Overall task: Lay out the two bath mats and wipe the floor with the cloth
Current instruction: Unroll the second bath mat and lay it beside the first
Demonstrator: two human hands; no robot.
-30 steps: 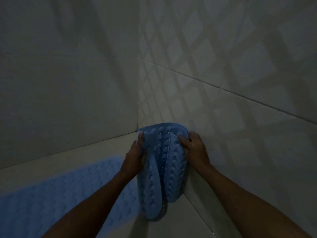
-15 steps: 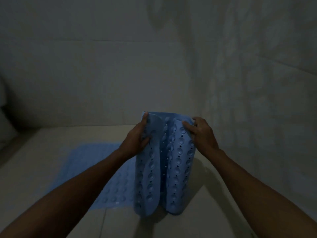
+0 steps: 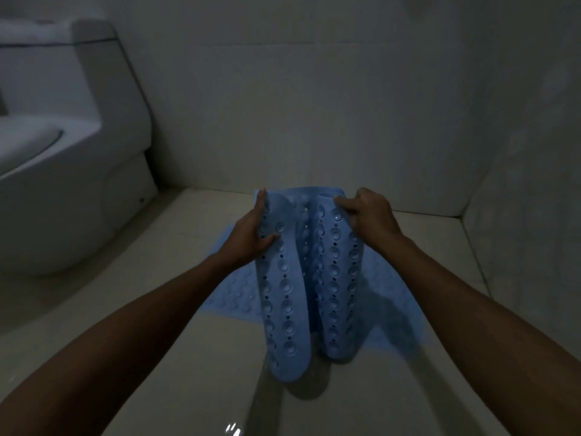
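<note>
Only one view here, the head cam, looking down into a dim tiled bathroom corner.

The second bath mat (image 3: 301,278) is up in the air, held by its top edge so the rest hangs down in two curled lobes. My guess is it was rolled or folded and holding it high lets gravity pull the curls open before it goes down. The left hand (image 3: 251,234) is clamped on the left edge, thumb on the dimpled face and fingers wrapped behind. The right hand (image 3: 371,215) is pinched on the top of the right-hand curl, fingertips hooked over the rim. Both hands are closed on the mat, well apart from each other, which keeps it spread instead of bunching.

The first bath mat (image 3: 235,294) is already flat on the floor (image 3: 188,357) right behind and below the hanging one, partly hidden by it. So I'd say the hanging mat is about to go down beside it, on the near side where the tile is bare.

Toilet (image 3: 63,152) sits off to the left, tiled wall (image 3: 298,105) straight ahead.

Can't see the cloth anywhere, so wiping looks like it hasn't started.

Writing or brands: nothing readable. The mat has suction cups and holes, no logo I can make out in this light.
</note>
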